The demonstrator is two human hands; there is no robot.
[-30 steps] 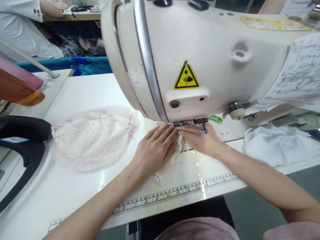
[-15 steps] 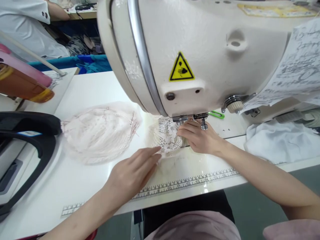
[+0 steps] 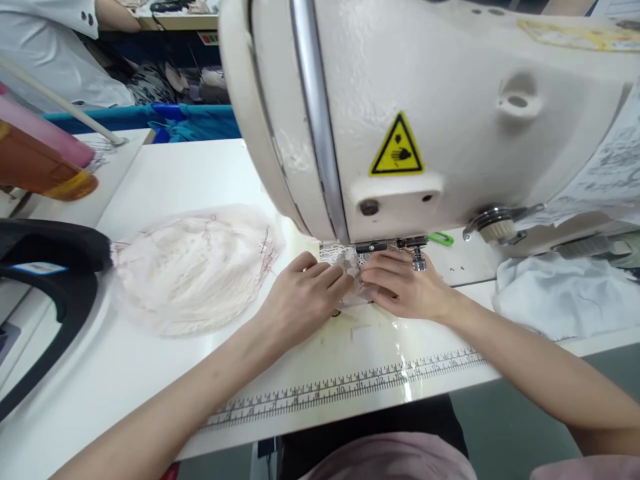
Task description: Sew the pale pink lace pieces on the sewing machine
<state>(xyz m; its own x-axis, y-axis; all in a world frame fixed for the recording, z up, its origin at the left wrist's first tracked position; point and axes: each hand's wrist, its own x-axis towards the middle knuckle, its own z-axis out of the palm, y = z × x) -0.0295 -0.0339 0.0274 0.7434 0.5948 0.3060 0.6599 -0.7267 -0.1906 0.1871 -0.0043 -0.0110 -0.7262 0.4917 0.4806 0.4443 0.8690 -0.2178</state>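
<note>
A small piece of white lace (image 3: 341, 253) lies under the presser area of a cream sewing machine (image 3: 420, 87). My left hand (image 3: 310, 293) covers most of its left side, with the fingers curled down and gripping its edge. From the right, my right hand (image 3: 405, 285) pinches the same lace close to the needle area, fingertips almost meeting those of the left. Part of the lace is hidden beneath both hands and the machine head. The needle itself cannot be made out.
A sheer pale fabric piece (image 3: 195, 270) with reddish threads lies to the left, beside a black curved object (image 3: 95, 287). A ruler strip (image 3: 340, 393) runs along the front edge. Green thread snips (image 3: 441, 239) and white cloth (image 3: 565, 293) are on the right. Another person's arm (image 3: 117, 15) shows behind.
My left hand has moved right and forward onto the lace, its stretched fingers now curled. My right hand stays by the presser area. The view has shifted slightly.
</note>
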